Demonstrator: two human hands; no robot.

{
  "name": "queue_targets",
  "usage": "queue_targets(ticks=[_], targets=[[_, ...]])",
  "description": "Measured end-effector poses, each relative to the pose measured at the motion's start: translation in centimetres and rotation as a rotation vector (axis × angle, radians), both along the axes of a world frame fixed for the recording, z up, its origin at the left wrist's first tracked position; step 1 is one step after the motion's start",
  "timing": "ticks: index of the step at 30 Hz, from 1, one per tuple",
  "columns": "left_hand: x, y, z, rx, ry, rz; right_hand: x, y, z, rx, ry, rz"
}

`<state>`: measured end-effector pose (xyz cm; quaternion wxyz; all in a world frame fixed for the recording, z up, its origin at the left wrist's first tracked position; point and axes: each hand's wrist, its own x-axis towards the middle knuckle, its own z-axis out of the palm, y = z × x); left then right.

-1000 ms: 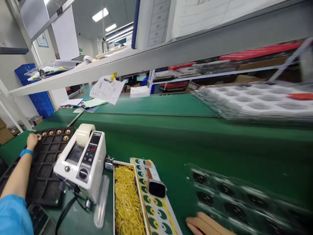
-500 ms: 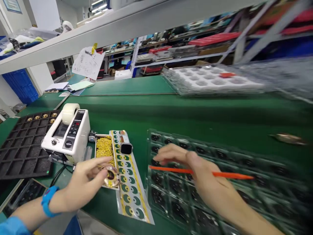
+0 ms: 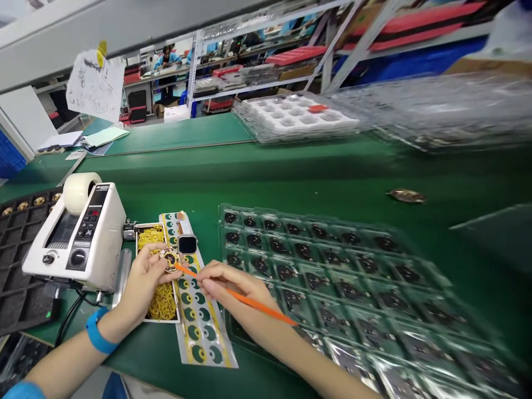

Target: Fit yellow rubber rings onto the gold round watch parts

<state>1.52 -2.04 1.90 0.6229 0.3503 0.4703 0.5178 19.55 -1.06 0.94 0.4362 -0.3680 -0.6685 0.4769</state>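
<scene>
My left hand is closed on the edge of a round gold-coloured part with a dark centre, holding it over a box of yellow rings. In my right hand is a thin orange pointed stick; its tip meets the face of the round part. Under and beside the hands lies a sticker sheet with green and yellow shapes. A smartwatch rests on that sheet. To the right, a clear plastic tray holds several black parts in its pockets.
A white tape dispenser stands at the left, beside a black compartment tray with several gold parts. At the back are clear trays with a white insert. A small metallic part lies on the green bench at right. Paper hangs from the shelf.
My right hand has moved left from over the clear tray, bringing the orange stick's tip to the round part. The left hand still holds that part. The view has shifted right.
</scene>
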Motion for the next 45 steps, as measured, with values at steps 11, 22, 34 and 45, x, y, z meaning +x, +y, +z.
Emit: queue_targets(ticks=[11,22,34,45], targets=[[-0.1,-0.4,0.8,-0.006,0.013,-0.078,0.9,-0.5,-0.9,0.425,-0.032,0.122],[-0.1,-0.1,1.3,-0.137,-0.045,-0.071,1.7,-0.2,0.1,1.106,-0.542,0.162],[0.6,-0.6,1.0,-0.08,-0.018,-0.096,2.0,-1.1,-0.1,0.954,-0.393,-0.038],[1.1,-1.3,0.6,-0.053,-0.081,-0.175,1.1,-1.0,-0.4,0.895,-0.375,-0.122]])
